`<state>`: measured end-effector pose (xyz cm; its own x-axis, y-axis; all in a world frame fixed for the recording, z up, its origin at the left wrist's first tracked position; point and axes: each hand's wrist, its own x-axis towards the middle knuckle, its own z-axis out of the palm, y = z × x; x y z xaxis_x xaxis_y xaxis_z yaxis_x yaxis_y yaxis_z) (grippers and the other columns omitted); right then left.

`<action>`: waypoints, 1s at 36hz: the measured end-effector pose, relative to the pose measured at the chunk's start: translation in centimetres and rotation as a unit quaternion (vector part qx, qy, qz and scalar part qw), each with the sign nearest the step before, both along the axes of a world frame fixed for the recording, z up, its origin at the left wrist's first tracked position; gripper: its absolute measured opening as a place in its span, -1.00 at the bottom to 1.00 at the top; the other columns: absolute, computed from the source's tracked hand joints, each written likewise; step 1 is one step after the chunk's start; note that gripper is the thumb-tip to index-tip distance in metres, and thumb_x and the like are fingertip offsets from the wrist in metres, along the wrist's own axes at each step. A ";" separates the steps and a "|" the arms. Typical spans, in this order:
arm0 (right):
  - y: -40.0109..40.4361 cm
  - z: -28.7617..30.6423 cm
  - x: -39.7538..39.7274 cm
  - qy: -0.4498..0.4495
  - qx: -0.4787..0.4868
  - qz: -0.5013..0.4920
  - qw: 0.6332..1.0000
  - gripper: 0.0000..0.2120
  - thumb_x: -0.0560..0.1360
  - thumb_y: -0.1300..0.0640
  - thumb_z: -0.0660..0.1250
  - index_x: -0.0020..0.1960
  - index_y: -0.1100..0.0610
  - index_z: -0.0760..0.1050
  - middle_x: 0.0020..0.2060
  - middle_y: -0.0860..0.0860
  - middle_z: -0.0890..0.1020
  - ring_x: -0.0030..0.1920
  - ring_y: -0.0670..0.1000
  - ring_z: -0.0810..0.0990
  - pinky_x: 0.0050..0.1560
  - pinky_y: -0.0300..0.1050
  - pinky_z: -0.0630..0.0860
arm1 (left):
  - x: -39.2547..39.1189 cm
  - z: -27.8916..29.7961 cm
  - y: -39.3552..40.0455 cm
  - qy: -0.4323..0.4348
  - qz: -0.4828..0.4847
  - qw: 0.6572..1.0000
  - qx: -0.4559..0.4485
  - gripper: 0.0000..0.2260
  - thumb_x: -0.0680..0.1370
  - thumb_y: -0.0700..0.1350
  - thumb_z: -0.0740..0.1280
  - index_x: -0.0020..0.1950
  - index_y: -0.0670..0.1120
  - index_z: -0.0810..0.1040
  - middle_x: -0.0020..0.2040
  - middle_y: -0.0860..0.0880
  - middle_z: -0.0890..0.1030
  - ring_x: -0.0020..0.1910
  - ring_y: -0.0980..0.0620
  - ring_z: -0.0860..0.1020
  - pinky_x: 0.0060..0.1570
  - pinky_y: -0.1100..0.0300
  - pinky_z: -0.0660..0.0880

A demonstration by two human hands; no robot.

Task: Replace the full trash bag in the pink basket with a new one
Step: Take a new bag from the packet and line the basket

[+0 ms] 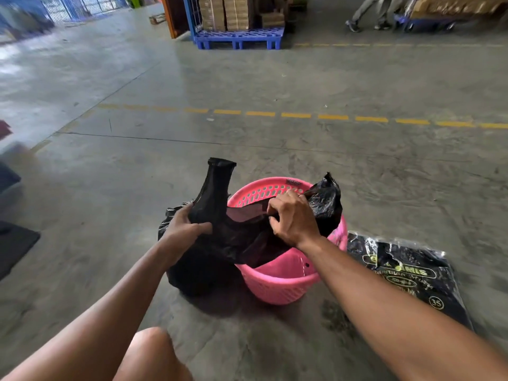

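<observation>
A pink perforated basket point(286, 279) stands on the concrete floor in front of me. A black trash bag point(242, 237) is stretched above its mouth, one handle sticking up at the left, the other bunched at the right. My left hand point(182, 229) grips the bag at its left handle base. My right hand point(294, 218) pinches the bag's right side over the basket rim. A filled black bag point(192, 273) sits on the floor against the basket's left side, partly hidden by my left arm.
A flat pack of black trash bags point(406, 273) lies on the floor right of the basket. A dashed yellow line point(297, 115) crosses the floor beyond. A blue pallet point(239, 39) with cartons stands far back; a person's legs point(368, 15) walk at top right. My knee point(151, 350) is below.
</observation>
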<state>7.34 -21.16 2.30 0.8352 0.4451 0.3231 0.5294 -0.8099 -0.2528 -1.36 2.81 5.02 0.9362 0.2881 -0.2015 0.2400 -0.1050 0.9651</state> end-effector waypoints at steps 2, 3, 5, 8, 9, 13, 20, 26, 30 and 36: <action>0.1 -0.2 0.0 -0.020 0.007 -0.004 1.000 -0.93 0.31 0.10 0.39 -0.22 0.05 0.52 -0.26 0.00 0.63 -0.08 0.14 0.57 0.02 0.04 0.44 | -0.2 0.2 0.4 0.016 0.007 1.000 -0.014 -0.69 0.31 -0.23 0.46 0.04 -0.09 0.58 -0.26 0.00 0.73 -0.23 -0.03 0.69 -0.26 0.19 0.60; 0.0 -0.1 0.0 -0.028 0.007 -0.001 1.000 -0.92 0.31 0.09 0.38 -0.22 0.05 0.51 -0.27 0.00 0.63 -0.08 0.14 0.55 0.00 0.04 0.44 | -0.1 0.2 0.7 0.024 0.016 1.000 -0.009 -0.61 0.26 -0.07 0.48 0.07 -0.09 0.57 -0.19 -0.05 0.71 -0.17 -0.09 0.67 -0.19 0.13 0.59; -0.2 0.3 -0.3 -0.037 0.000 0.012 0.999 -0.89 0.29 0.08 0.36 -0.22 0.06 0.48 -0.27 -0.01 0.62 -0.08 0.13 0.53 -0.02 0.05 0.43 | -0.1 0.5 0.9 0.014 0.091 0.993 0.068 -0.50 0.29 0.20 0.45 0.10 -0.05 0.51 -0.03 -0.09 0.64 -0.09 -0.07 0.64 -0.13 0.07 0.55; -0.5 0.9 -0.7 -0.045 -0.016 0.045 0.998 -0.87 0.27 0.08 0.35 -0.20 0.07 0.48 -0.27 0.00 0.62 -0.09 0.13 0.55 -0.02 0.05 0.43 | -0.1 1.9 0.3 -0.143 0.213 0.943 0.213 -0.64 0.49 0.22 0.34 0.09 -0.03 0.50 0.11 -0.07 0.53 0.01 -0.04 0.60 -0.02 0.06 0.54; -0.6 1.1 -0.9 -0.050 -0.024 0.058 0.997 -0.86 0.27 0.08 0.34 -0.19 0.07 0.47 -0.28 0.00 0.62 -0.10 0.13 0.56 -0.01 0.05 0.44 | 0.0 2.5 -0.3 -0.208 0.212 0.924 0.242 -0.73 0.53 0.12 0.35 0.07 -0.05 0.52 0.08 -0.06 0.53 0.00 -0.02 0.60 -0.01 0.10 0.53; -0.9 2.1 -1.7 -0.064 -0.045 0.103 0.992 -0.84 0.30 0.10 0.32 -0.15 0.08 0.43 -0.38 0.02 0.60 -0.26 0.16 0.59 0.01 0.06 0.48 | 1.4 5.4 -4.2 -0.333 0.012 0.884 0.327 -0.93 0.49 -0.21 0.41 -0.07 -0.05 0.62 -0.17 0.04 0.65 -0.19 0.08 0.62 -0.13 0.26 0.50; -1.3 3.6 -3.3 0.024 -0.180 0.152 0.972 -0.56 0.40 0.01 0.23 0.26 0.08 0.39 -0.13 0.13 0.70 -0.13 0.29 0.69 -0.17 0.08 0.56 | 6.9 4.1 -7.6 -0.025 -0.309 0.791 0.527 -0.78 0.51 -0.01 0.24 -0.03 -0.01 0.67 -0.06 -0.13 0.71 -0.04 -0.19 0.65 -0.04 0.02 0.57; -2.5 4.2 -3.9 0.137 -0.170 0.121 0.968 -0.80 0.52 -0.05 0.20 0.01 0.07 0.40 -0.14 0.23 0.66 -0.08 0.31 0.65 -0.17 0.07 0.51 | 7.8 2.6 -7.3 0.148 -0.356 0.649 0.656 -0.58 0.43 0.15 0.36 0.20 -0.03 0.63 0.18 -0.12 0.68 0.15 -0.14 0.66 0.12 0.02 0.61; -2.7 5.4 -2.5 0.232 -0.242 0.055 0.941 -0.84 0.53 0.08 0.26 0.00 0.12 0.56 0.01 0.22 0.68 0.05 0.26 0.66 -0.12 -0.03 0.47 | 7.4 2.5 -7.3 0.199 -0.330 0.580 0.718 -0.35 0.35 0.40 0.38 0.31 0.06 0.54 0.23 0.00 0.64 0.21 -0.07 0.62 0.12 0.00 0.48; -2.9 7.9 -1.3 0.236 -0.376 -0.026 0.896 -0.61 0.36 0.20 0.45 0.19 0.17 0.59 0.16 0.15 0.66 0.15 0.21 0.67 -0.04 -0.02 0.58 | 6.4 3.9 -6.6 0.244 -0.294 0.528 0.758 -0.10 0.30 0.29 0.48 0.56 0.01 0.28 0.58 -0.16 0.24 0.57 -0.26 0.14 0.49 -0.31 0.09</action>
<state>6.03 -24.02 10.23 0.8258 0.3446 -0.4463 0.4635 -0.8657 0.1892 5.07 -3.80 8.88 0.8968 0.1537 -0.4149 -0.0826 -0.8631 -0.4983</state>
